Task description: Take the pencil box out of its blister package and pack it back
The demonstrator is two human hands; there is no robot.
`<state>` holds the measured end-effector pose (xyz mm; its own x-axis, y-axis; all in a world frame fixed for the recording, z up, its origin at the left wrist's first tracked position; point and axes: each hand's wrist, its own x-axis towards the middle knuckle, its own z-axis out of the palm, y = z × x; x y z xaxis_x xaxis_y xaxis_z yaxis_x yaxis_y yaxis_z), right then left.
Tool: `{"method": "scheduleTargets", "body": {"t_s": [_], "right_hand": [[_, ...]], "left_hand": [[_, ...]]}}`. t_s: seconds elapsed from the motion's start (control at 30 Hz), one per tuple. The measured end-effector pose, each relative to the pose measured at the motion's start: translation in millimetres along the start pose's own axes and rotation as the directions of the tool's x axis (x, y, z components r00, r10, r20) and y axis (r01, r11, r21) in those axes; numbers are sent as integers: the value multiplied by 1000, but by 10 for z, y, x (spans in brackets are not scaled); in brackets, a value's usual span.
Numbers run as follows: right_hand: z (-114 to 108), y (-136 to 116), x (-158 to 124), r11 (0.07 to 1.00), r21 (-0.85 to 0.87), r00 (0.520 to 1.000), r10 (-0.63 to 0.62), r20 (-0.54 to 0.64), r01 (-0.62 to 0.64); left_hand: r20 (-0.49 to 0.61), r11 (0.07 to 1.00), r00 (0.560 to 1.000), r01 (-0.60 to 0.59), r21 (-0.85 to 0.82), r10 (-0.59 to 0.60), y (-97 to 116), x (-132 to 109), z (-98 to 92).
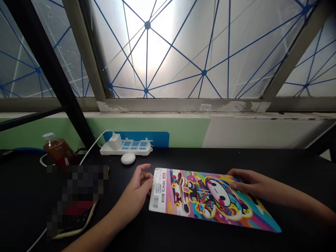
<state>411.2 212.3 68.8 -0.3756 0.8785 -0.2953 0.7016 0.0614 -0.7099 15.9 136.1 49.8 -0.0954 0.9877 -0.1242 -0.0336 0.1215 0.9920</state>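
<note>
My left hand [135, 190] is half open, its fingers loosely curled and touching the short labelled end of a flat pencil box [210, 197]. The box lies on a black desk [236, 157] between my hands, printed with a bright cartoon figure on a skateboard. My right hand [252, 182] rests open on the box's far right edge, fingers spread flat; neither hand closes around it. Beyond my left hand sit a small round white object [128, 158] and a white power strip [133, 147] with a plug [115, 141] in it. Further left of that hand stands a bottle of amber liquid [59, 150]; a blurred patch [77, 199] hides whatever lies nearer.
</note>
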Motion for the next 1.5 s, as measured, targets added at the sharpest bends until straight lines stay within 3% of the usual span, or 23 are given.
{"method": "scheduleTargets", "body": {"t_s": [0.07, 0.1, 0.13, 0.3, 0.4, 0.47, 0.6, 0.67, 0.8, 1.0, 1.07, 1.2, 1.27, 1.4, 1.5], "right_hand": [[26, -46, -10, 975, 222, 975, -17, 223, -34], [44, -81, -1, 956, 290, 958, -38, 284, -48], [64, -117, 12, 946, 320, 962, -43, 271, -48], [162, -222, 60, 946, 325, 1000, 1, 23, -8], [223, -233, 50, 972, 220, 978, -36, -204, 82], [263, -234, 32, 988, 49, 920, -118, -373, 147], [325, -249, -16, 927, -261, 732, -374, -570, 269], [343, -254, -31, 892, -334, 677, -450, -582, 306], [394, -248, -23, 858, -393, 638, -511, -576, 331], [481, -328, -50, 758, -498, 459, -652, -604, 421], [469, -349, -73, 728, -515, 491, -686, -537, 452], [448, -344, -57, 739, -489, 711, -639, -293, 463], [476, -338, -21, 763, -473, 792, -579, -194, 441], [538, -348, 20, 828, -419, 890, -447, -92, 373], [519, -363, -11, 877, -379, 940, -337, -50, 294]], "left_hand": [[4, 1000, 1000, -7, 24, 7, -30, 12, -12], [1, 999, 1000, -11, 31, 11, -46, 20, -20], [-6, 999, 1000, -17, 37, 18, -62, 29, -29], [-64, 995, 994, -91, 38, 93, -123, 55, -70], [-110, 987, 980, -162, 21, 164, -137, 52, -85], [-141, 978, 968, -209, 11, 209, -133, 47, -91], [-172, 961, 946, -275, 13, 273, -88, 34, -97], [-161, 960, 947, -280, 17, 279, -57, 27, -96], [-118, 964, 957, -264, 28, 266, -24, 10, -95], [-130, 938, 929, -340, 66, 346, -38, -20, -171], [-117, 928, 922, -360, 99, 370, -36, -11, -205], [-78, 924, 942, -302, 236, 328, -42, 30, -200], [-54, 907, 952, -268, 324, 300, -58, 36, -168], [79, 834, 963, -264, 484, 259, -88, 0, -136], [223, 698, 957, -289, 655, 186, -106, -19, -167]]}}
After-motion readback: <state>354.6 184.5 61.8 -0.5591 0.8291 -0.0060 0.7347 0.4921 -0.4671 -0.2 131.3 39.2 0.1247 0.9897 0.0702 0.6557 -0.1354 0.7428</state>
